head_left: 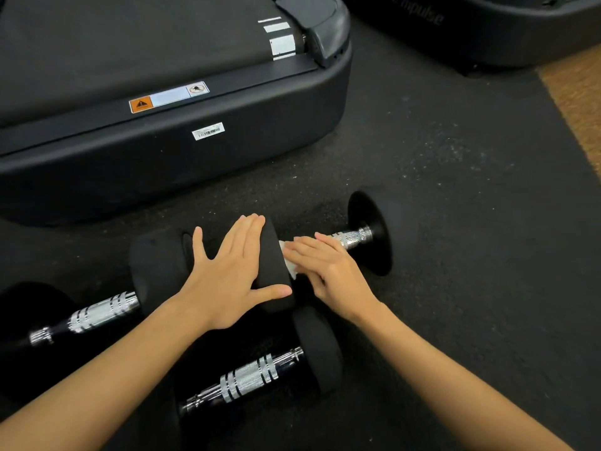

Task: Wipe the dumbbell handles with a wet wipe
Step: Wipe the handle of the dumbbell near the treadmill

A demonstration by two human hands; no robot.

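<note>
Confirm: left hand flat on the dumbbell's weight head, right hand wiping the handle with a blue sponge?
Not quite. In the head view the right hand presses a white wet wipe, not a blue sponge, on the handle; the left hand lies flat on the weight head.

treadmill base (201,148) blocking behind, open mat (471,206) at right

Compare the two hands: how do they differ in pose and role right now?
The left hand lies flat and spread, fingers straight, pressing on the black weight head of the far dumbbell; the right hand has curled fingers over the chrome handle. The right hand presses a white wet wipe against the handle; the left hand holds no wipe. Both are bare and touch the same dumbbell.
</note>
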